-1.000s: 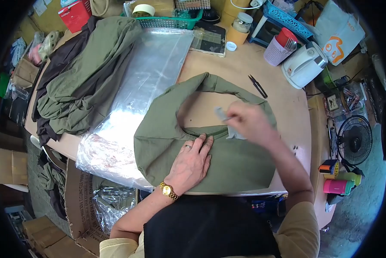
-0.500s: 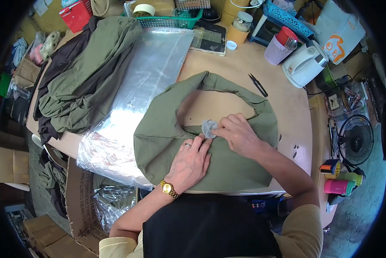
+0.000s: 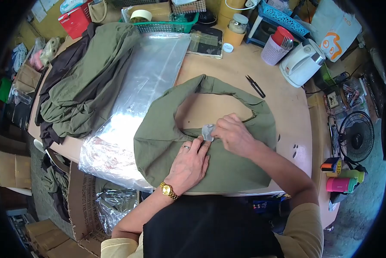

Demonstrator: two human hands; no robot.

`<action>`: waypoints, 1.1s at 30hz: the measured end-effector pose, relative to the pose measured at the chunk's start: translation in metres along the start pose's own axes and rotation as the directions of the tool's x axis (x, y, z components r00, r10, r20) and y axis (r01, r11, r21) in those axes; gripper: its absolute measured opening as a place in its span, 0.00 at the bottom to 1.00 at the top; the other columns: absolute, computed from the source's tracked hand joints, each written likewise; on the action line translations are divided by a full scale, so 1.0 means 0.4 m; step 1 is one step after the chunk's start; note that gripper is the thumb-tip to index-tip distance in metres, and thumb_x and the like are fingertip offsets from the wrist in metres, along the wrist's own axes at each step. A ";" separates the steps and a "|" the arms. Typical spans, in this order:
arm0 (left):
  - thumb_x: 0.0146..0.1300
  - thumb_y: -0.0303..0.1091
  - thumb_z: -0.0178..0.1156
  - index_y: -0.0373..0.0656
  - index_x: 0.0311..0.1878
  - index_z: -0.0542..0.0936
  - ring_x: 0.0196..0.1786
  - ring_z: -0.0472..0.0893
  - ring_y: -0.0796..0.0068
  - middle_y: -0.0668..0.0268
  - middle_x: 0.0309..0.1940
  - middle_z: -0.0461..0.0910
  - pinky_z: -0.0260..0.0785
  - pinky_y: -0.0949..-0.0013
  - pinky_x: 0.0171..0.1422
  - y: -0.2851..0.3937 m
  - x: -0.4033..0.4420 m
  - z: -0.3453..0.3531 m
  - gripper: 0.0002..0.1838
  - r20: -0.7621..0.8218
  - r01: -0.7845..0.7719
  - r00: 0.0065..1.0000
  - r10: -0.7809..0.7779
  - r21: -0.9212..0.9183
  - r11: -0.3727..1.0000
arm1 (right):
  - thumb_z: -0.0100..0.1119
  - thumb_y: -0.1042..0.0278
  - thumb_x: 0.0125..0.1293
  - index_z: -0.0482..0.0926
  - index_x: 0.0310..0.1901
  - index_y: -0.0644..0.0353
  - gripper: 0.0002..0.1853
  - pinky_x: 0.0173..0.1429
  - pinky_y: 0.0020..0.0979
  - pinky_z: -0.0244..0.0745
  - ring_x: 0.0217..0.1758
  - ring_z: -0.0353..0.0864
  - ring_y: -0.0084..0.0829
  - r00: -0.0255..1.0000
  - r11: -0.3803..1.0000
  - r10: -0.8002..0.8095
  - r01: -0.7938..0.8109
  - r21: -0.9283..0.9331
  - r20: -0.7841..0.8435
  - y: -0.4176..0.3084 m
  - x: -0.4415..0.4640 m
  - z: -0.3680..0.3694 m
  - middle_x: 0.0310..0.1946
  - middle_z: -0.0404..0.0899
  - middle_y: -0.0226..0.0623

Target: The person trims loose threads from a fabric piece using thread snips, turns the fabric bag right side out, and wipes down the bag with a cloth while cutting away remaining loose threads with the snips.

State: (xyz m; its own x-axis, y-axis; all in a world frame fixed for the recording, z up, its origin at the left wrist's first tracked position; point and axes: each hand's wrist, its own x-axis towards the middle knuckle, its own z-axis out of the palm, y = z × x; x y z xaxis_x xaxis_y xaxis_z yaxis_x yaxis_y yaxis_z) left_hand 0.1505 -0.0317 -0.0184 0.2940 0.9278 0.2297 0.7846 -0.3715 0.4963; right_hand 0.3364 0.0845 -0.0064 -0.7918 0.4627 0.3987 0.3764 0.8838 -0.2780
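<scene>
An olive-green fabric bag (image 3: 236, 172) lies flat on the table, its strap arching round an opening. My left hand (image 3: 188, 164), with a ring and a gold watch, rests on the bag's front, fingers extended up to the opening's lower edge. My right hand (image 3: 233, 134) pinches a small light-grey cloth (image 3: 208, 132) against that edge, just beside my left fingertips. Part of a zipper shows at the right end of the opening.
Black thread snips (image 3: 255, 86) lie above the bag. Clear plastic sheets (image 3: 150, 64) and piled olive and dark fabric (image 3: 89, 77) are at the left. A white kettle (image 3: 302, 62) and cup stand at the back right, a black fan (image 3: 356, 135) further right.
My right hand has come down and left with the cloth to the opening's edge since the earliest frame. My left hand stays on the bag. The view has shifted slightly.
</scene>
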 end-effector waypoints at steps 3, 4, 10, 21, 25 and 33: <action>0.66 0.31 0.59 0.36 0.68 0.71 0.56 0.74 0.52 0.51 0.59 0.71 0.68 0.56 0.64 0.005 0.003 -0.004 0.27 0.037 0.027 0.999 -0.027 -0.010 1.000 | 0.62 0.77 0.54 0.82 0.34 0.55 0.07 0.52 0.38 0.65 0.43 0.75 0.37 1.000 0.998 0.018 -0.016 0.062 -0.025 -0.012 0.020 0.035 0.31 0.73 0.34; 0.66 0.31 0.59 0.36 0.69 0.71 0.57 0.74 0.52 0.51 0.61 0.71 0.68 0.56 0.65 0.006 0.002 -0.007 0.28 0.056 0.051 0.997 -0.049 -0.027 0.998 | 0.62 0.77 0.55 0.82 0.34 0.55 0.06 0.52 0.38 0.66 0.42 0.76 0.37 0.999 0.998 0.033 -0.031 0.053 -0.035 -0.012 0.015 0.031 0.31 0.73 0.34; 0.65 0.31 0.60 0.36 0.69 0.70 0.56 0.74 0.52 0.51 0.62 0.71 0.68 0.56 0.64 0.002 -0.001 -0.002 0.29 0.001 0.004 1.000 -0.004 0.010 1.000 | 0.65 0.74 0.55 0.83 0.32 0.55 0.03 0.51 0.39 0.65 0.43 0.78 0.37 0.970 0.973 0.204 -0.186 -0.140 0.129 0.035 0.011 -0.121 0.32 0.75 0.33; 0.65 0.31 0.59 0.36 0.69 0.70 0.57 0.74 0.51 0.50 0.62 0.70 0.68 0.55 0.65 0.003 -0.001 -0.006 0.28 0.020 0.017 1.000 -0.017 -0.018 1.000 | 0.67 0.73 0.53 0.82 0.28 0.56 0.02 0.53 0.37 0.63 0.44 0.76 0.37 0.996 0.984 0.069 -0.060 -0.167 0.050 0.016 0.019 -0.064 0.35 0.77 0.32; 0.64 0.29 0.61 0.37 0.66 0.73 0.56 0.74 0.50 0.50 0.65 0.68 0.68 0.55 0.66 0.011 0.006 -0.013 0.26 -0.010 0.036 0.999 -0.037 -0.082 0.996 | 0.65 0.74 0.57 0.81 0.31 0.58 0.02 0.56 0.41 0.65 0.50 0.76 0.40 0.977 0.965 0.200 -0.184 -0.188 0.071 -0.028 0.042 -0.063 0.42 0.77 0.38; 0.60 0.29 0.65 0.46 0.51 0.83 0.71 0.68 0.43 0.51 0.68 0.66 0.61 0.42 0.73 -0.037 0.093 -0.161 0.15 -0.216 0.171 0.965 -0.150 0.081 0.982 | 0.62 0.75 0.64 0.79 0.39 0.61 0.04 0.54 0.40 0.74 0.49 0.82 0.44 0.906 0.879 0.422 -0.402 0.256 -0.025 -0.031 0.044 -0.041 0.41 0.83 0.42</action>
State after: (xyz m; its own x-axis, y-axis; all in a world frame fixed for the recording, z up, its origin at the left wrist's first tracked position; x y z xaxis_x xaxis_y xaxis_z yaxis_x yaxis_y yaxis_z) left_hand 0.1147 0.0061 0.0369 0.0476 0.9434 0.3283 0.8651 -0.2033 0.4585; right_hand 0.3256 0.0829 0.0185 -0.5468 0.7940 0.2655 0.5265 0.5727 -0.6284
